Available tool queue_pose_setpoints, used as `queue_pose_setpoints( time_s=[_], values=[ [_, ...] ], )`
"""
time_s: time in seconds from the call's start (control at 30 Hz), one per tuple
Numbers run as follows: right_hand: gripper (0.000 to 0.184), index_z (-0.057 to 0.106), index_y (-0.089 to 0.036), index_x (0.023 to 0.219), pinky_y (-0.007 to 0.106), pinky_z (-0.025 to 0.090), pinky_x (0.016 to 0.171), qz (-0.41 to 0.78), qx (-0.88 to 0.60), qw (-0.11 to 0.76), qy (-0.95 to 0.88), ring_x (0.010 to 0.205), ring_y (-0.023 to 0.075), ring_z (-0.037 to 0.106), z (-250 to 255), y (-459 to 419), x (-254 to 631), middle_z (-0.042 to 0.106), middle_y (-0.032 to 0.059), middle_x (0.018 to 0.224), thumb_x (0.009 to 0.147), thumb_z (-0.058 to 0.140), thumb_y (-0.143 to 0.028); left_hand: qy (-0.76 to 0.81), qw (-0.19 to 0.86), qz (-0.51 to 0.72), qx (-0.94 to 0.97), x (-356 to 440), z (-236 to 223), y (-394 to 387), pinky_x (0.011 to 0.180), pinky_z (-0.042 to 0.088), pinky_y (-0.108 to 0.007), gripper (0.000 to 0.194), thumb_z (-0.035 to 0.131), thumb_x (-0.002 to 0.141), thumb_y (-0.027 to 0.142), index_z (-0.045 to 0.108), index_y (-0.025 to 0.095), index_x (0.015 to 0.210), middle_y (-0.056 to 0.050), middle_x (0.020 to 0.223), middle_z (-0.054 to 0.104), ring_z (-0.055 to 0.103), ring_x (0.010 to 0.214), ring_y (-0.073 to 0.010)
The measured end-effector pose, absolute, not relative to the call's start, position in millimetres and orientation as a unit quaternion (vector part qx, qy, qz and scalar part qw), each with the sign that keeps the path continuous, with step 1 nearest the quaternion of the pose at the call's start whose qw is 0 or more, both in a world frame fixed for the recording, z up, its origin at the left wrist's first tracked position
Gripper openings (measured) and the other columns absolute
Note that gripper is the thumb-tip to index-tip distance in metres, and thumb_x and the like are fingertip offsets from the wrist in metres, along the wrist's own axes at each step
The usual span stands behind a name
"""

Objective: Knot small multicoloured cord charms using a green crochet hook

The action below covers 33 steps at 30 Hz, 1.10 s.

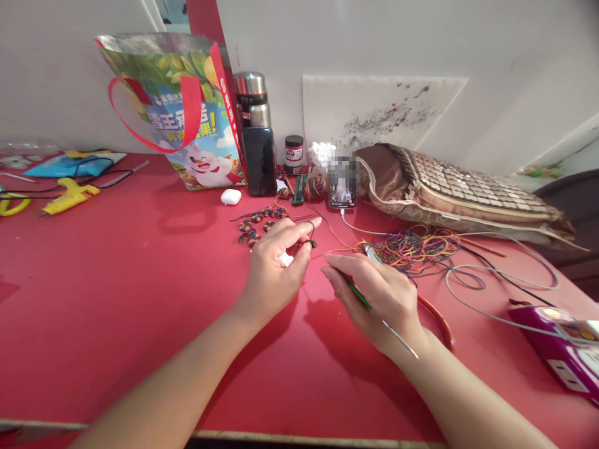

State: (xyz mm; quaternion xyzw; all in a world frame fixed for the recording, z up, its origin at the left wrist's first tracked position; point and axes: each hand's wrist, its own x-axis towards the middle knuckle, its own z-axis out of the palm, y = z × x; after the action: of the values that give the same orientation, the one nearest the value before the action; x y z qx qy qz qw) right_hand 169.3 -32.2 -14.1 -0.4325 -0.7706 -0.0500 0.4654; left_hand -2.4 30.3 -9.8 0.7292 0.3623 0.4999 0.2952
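Note:
Between the thumb and fingers of my left hand is a small dark piece of crochet, with a strand looped up around the raised index finger. Something white shows in the palm, too covered to name. My right hand, a short way to the right, grips a crochet hook with a green handle; its metal shaft sticks out back toward the wrist. The hook's front end is hidden by the fingers. Behind my left hand lies a curled, multicoloured crocheted strip on the red table.
A yarn tangle and a brown bag lie right. At the back stand a shopping bag, a dark phone, a lit phone and a jar. A glue gun lies left, a purple power strip right.

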Motion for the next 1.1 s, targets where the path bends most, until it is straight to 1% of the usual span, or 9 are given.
queue_pose_setpoints(
  time_s=[0.1,0.3,0.5,0.63,0.77,0.9,0.97,1.03,1.1],
  values=[
    [0.012,0.071,-0.021,0.108,0.024,0.055,0.06,0.002,-0.438,0.483,-0.759,0.06,0.0134,0.071,-11,-33,170,0.079,0.0028,0.08,0.102,0.063,-0.014,0.354,0.276,0.489,0.748,-4,-10,30,0.077,0.052,-0.028,0.033,0.064,0.095,0.019,0.082,0.022,0.122,-0.004,0.091,0.071,0.063,0.083,-0.0166],
    [0.011,0.073,-0.021,0.092,0.023,0.05,0.054,0.121,-0.49,0.489,-0.712,0.051,0.0107,0.065,0,-37,172,0.071,-0.0027,0.064,0.099,0.067,-0.016,0.324,0.281,0.465,0.774,-4,-6,31,0.079,0.054,-0.029,0.033,0.061,0.096,0.018,0.084,0.024,0.119,-0.005,0.091,0.073,0.064,0.081,-0.017],
    [0.017,0.073,-0.02,0.08,0.022,0.043,0.043,0.202,-0.484,0.56,-0.642,0.042,0.0083,0.055,-3,-36,174,0.068,-0.0033,0.058,0.096,0.074,-0.026,0.3,0.347,0.443,0.77,-5,0,29,0.074,0.052,-0.028,0.036,0.06,0.093,0.015,0.085,0.025,0.118,-0.004,0.084,0.069,0.061,0.077,-0.0163],
    [0.023,0.074,-0.019,0.078,0.022,0.044,0.041,0.282,-0.485,0.581,-0.589,0.041,0.0091,0.056,-2,-35,173,0.068,-0.0022,0.057,0.096,0.077,-0.033,0.296,0.386,0.448,0.75,-6,1,28,0.068,0.05,-0.026,0.037,0.061,0.091,0.014,0.086,0.024,0.116,-0.003,0.08,0.063,0.059,0.075,-0.0153],
    [0.014,0.078,-0.02,0.085,0.022,0.043,0.041,0.239,-0.478,0.574,-0.62,0.041,0.009,0.056,-1,-38,173,0.069,-0.0027,0.057,0.094,0.081,-0.031,0.305,0.361,0.436,0.766,-4,0,27,0.065,0.047,-0.027,0.038,0.059,0.089,0.013,0.086,0.023,0.113,-0.002,0.076,0.061,0.058,0.072,-0.0152],
    [0.01,0.079,-0.02,0.086,0.021,0.043,0.041,0.209,-0.483,0.569,-0.632,0.04,0.0079,0.056,-2,-40,173,0.071,-0.0027,0.058,0.092,0.082,-0.028,0.297,0.336,0.427,0.786,-3,1,25,0.069,0.049,-0.03,0.039,0.059,0.085,0.011,0.086,0.022,0.111,-0.003,0.076,0.065,0.06,0.072,-0.0161],
    [0.019,0.077,-0.02,0.08,0.02,0.04,0.037,0.247,-0.485,0.595,-0.592,0.036,0.0075,0.053,-1,-37,172,0.067,-0.0034,0.053,0.095,0.079,-0.032,0.289,0.36,0.424,0.779,-2,1,24,0.069,0.05,-0.029,0.039,0.058,0.084,0.009,0.086,0.02,0.109,-0.003,0.076,0.065,0.06,0.072,-0.016],
    [0.035,0.073,-0.019,0.07,0.019,0.036,0.033,0.303,-0.506,0.609,-0.53,0.032,0.0076,0.05,2,-33,172,0.064,-0.0025,0.049,0.095,0.078,-0.042,0.286,0.402,0.42,0.762,-2,3,23,0.068,0.049,-0.028,0.038,0.058,0.085,0.008,0.087,0.021,0.106,-0.002,0.075,0.063,0.059,0.071,-0.0152],
    [0.043,0.069,-0.018,0.064,0.019,0.031,0.029,0.347,-0.508,0.621,-0.486,0.03,0.0074,0.046,5,-30,172,0.062,-0.002,0.046,0.089,0.083,-0.05,0.285,0.436,0.415,0.746,-2,4,22,0.067,0.048,-0.028,0.037,0.058,0.085,0.008,0.087,0.022,0.104,-0.001,0.075,0.061,0.057,0.07,-0.0144]
  ],
)
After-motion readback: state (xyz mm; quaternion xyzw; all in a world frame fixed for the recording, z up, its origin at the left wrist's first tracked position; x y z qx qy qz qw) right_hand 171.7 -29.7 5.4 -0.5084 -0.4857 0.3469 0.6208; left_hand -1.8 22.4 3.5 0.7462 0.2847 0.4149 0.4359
